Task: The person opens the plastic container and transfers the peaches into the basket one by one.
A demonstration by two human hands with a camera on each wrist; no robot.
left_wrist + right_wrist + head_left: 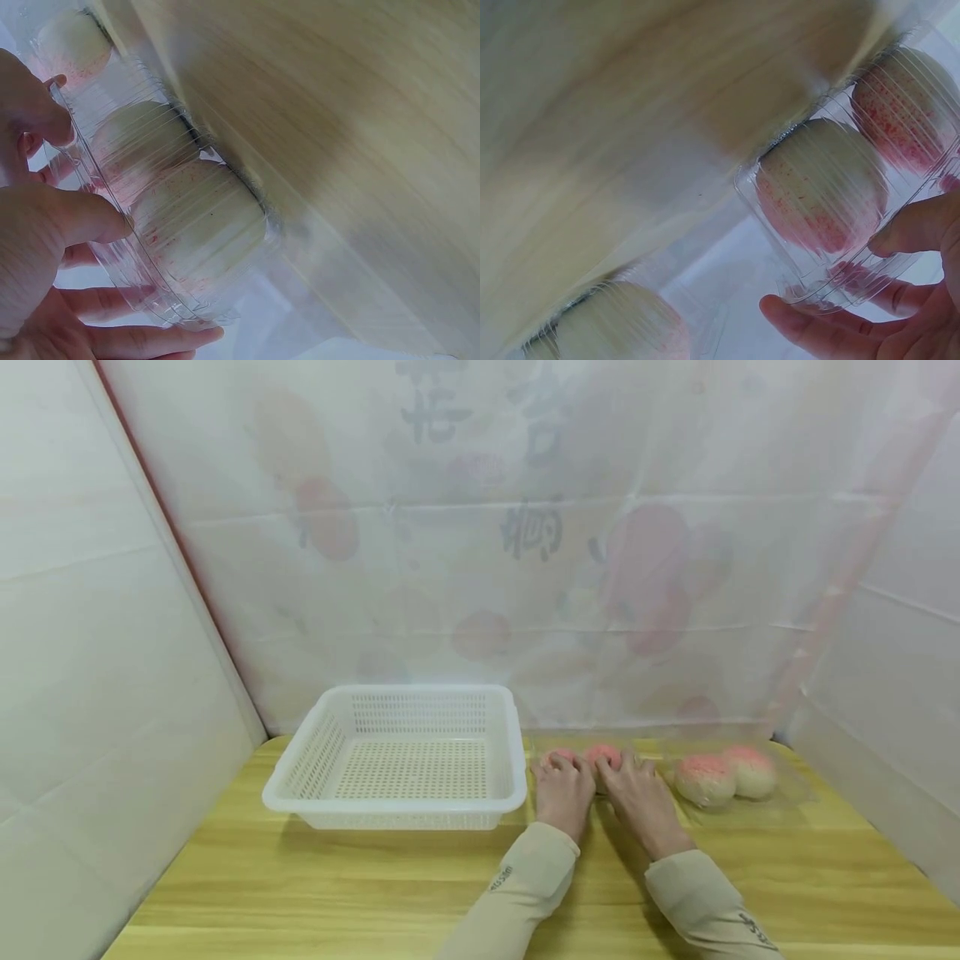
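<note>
Both hands are gripping a clear plastic clamshell box (600, 760) of pink-speckled buns at the back of the wooden table (375, 885), just right of the white perforated basket (405, 760). The left hand (561, 789) and right hand (645, 802) are curling fingers and thumbs round its ribbed rim. The thin, flexing shell could be slipping or buckling if squeezed unevenly, squashing the soft buns (199, 225). Two more buns (723, 775) are sitting to the right.
</note>
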